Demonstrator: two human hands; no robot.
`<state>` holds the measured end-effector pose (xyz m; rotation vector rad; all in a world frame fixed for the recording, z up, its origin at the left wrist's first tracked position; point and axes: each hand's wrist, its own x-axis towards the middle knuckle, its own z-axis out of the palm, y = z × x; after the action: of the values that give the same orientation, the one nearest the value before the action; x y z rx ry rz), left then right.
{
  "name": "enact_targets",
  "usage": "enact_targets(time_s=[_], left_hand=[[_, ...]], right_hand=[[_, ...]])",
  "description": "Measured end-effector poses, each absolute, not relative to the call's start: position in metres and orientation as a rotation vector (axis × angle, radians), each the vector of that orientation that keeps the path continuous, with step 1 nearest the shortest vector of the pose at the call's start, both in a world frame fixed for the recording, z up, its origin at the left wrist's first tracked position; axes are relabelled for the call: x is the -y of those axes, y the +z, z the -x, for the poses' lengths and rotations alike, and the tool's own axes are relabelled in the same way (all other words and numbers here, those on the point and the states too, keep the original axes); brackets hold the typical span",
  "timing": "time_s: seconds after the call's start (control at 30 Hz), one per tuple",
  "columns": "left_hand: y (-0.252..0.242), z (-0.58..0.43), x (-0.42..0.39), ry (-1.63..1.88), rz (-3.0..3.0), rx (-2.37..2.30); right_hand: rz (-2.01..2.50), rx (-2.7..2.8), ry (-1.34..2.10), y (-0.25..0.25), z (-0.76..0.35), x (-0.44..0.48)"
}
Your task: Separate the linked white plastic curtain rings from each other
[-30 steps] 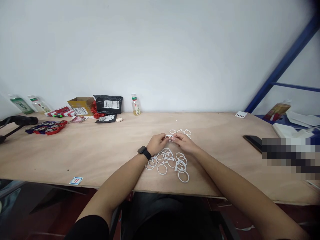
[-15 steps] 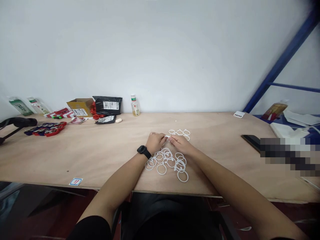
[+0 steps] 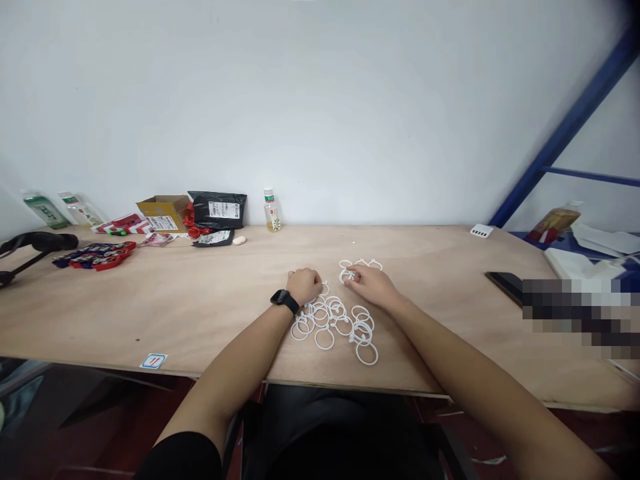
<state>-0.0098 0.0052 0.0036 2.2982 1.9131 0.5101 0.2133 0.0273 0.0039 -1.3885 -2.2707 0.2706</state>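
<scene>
Several white rings (image 3: 325, 339) lie overlapping on the wooden table between my forearms. My left hand (image 3: 304, 287), with a black watch on its wrist, is closed just above them, its fingertips on a white ring (image 3: 325, 288). To the right, my right hand (image 3: 369, 283) pinches another white ring (image 3: 343, 276) between thumb and fingers. Behind the right hand lie a few more white rings (image 3: 345, 264), partly hidden by it.
At the back left stand an open cardboard box (image 3: 163, 217), a black parcel (image 3: 219, 210) and a bottle (image 3: 273, 212). Red and blue items (image 3: 95, 256) lie far left. A dark phone (image 3: 505, 287) and a white power strip (image 3: 481, 231) are at the right.
My hands, close together before, have moved apart, the left one to the left and the right one slightly right. A ring now shows at each hand's fingertips.
</scene>
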Motion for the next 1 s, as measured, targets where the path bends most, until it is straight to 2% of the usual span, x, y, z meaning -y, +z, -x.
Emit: enact_targets(time_s=[0.2,0.3,0.6,1.0], left_hand=[[0.007,0.004,-0.005,0.884,-2.285,-1.72],[0.007,-0.001,-0.003,0.998,-2.346,-1.566],[0.011,-0.003,0.002,0.866,-2.52,-1.445],[0.02,-0.009,0.008,0.861,-2.605,-1.644]], right_hand=[[1.242,2.202,0.288,0.008,-0.199,-0.016],[1.164,2.17,0.439,0.008,-0.197,-0.015],[0.987,1.907,1.086,-0.002,-0.191,-0.019],[0.807,1.621,1.52,0.002,-0.181,-0.018]])
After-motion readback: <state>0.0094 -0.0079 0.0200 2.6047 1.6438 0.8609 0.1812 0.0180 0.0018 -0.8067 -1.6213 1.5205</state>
